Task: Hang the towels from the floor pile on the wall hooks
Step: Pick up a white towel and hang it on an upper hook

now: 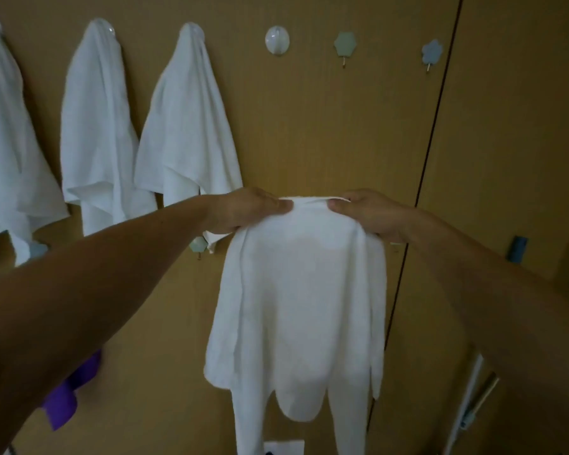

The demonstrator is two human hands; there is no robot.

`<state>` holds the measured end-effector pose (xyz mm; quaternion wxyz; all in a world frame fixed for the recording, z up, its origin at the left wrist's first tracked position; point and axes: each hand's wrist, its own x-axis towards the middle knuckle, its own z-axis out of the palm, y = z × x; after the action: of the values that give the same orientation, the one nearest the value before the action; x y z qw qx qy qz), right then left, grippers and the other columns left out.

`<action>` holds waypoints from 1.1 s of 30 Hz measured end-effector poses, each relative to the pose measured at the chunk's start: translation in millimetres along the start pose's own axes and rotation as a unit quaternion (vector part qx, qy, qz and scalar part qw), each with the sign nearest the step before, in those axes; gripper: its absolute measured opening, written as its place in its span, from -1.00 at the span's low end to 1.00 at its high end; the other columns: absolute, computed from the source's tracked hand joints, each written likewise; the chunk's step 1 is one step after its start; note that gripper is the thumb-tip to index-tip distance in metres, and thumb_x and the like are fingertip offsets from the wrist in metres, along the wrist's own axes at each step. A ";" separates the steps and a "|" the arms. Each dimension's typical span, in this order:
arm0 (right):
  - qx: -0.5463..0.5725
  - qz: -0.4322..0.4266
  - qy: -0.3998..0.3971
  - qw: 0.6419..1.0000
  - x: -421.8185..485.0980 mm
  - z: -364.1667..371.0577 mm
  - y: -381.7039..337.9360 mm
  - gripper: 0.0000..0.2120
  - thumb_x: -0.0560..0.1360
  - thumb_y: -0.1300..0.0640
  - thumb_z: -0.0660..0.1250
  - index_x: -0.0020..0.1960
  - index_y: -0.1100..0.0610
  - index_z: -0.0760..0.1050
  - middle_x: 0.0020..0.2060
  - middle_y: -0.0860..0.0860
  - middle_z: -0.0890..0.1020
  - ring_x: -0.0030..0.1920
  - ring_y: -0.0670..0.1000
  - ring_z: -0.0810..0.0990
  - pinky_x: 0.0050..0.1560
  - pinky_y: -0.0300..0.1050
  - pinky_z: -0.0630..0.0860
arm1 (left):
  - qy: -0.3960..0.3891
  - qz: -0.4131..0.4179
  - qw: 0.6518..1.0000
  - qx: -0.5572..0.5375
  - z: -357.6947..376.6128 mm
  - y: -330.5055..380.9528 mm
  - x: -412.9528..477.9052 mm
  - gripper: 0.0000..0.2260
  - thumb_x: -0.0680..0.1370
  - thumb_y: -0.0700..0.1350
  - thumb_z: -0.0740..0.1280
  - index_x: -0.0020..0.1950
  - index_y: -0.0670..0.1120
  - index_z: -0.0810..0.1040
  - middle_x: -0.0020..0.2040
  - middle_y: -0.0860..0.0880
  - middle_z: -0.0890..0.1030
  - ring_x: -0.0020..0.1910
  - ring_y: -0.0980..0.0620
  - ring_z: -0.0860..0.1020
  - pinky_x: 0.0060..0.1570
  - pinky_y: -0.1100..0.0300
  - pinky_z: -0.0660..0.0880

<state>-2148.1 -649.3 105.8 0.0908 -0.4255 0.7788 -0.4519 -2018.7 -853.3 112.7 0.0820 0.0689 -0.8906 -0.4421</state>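
A white towel [296,307] hangs before the wall, its top edge pinched by the left hand [247,210] and right hand [372,213], fingers clamped on cloth. Best lift the bunched middle straight onto the empty round hook [277,40] above.

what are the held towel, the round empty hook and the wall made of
Held towel: soft white cloth, likely terry, draping in folds. Round empty hook: probably glossy translucent plastic, it shines. Wall: matte tan panel, perhaps laminate or wood; grain unreadable.
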 end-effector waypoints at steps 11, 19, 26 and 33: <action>-0.003 -0.038 0.052 0.998 48.1 -11.1 -28.0 -0.80 0.61 0.14 0.22 -0.18 0.16 0.41 -0.24 0.00 0.54 -0.24 -0.05 0.50 -0.21 -0.30 0.49 | -0.022 0.036 0.994 -0.101 -42.2 20.0 46.9 -0.83 0.58 -0.14 0.29 0.07 -0.21 0.57 0.08 -0.13 0.65 0.09 -0.09 0.62 0.13 0.03 0.53; -0.030 -0.031 0.004 0.999 74.4 -29.8 -40.4 -0.61 0.51 -0.11 0.33 0.09 0.21 0.60 -0.10 0.08 0.68 -0.14 0.01 0.64 -0.10 -0.11 0.57 | -0.006 0.032 0.998 -0.045 -60.6 34.6 60.1 -0.76 0.52 0.00 0.36 0.04 -0.16 0.60 -0.05 -0.12 0.69 -0.05 -0.10 0.66 0.00 0.03 0.58; -0.011 -0.071 -0.088 0.994 111.2 -64.5 -61.8 -0.81 0.55 0.02 0.30 -0.09 0.12 0.58 -0.23 0.00 0.70 -0.27 -0.07 0.66 -0.28 -0.23 0.58 | -0.021 0.008 0.997 0.069 -109.6 68.1 75.3 -0.61 0.45 0.02 0.45 0.13 -0.22 0.56 0.03 -0.15 0.68 0.02 -0.14 0.65 0.09 -0.04 0.56; -0.039 -0.192 0.077 0.978 174.2 -98.8 -105.0 -0.74 0.56 -0.04 0.30 -0.20 0.10 0.51 -0.31 -0.02 0.61 -0.34 -0.07 0.56 -0.33 -0.24 0.48 | 0.162 0.083 0.973 0.141 -154.5 116.0 112.0 -0.74 0.50 0.13 0.37 0.06 0.00 0.57 0.06 -0.03 0.66 0.07 -0.04 0.62 0.15 0.00 0.53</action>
<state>-2247.3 -741.2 287.0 -0.0748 -0.5341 0.7042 -0.4617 -2102.0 -925.5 306.9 0.2508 0.0758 -0.9216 -0.2864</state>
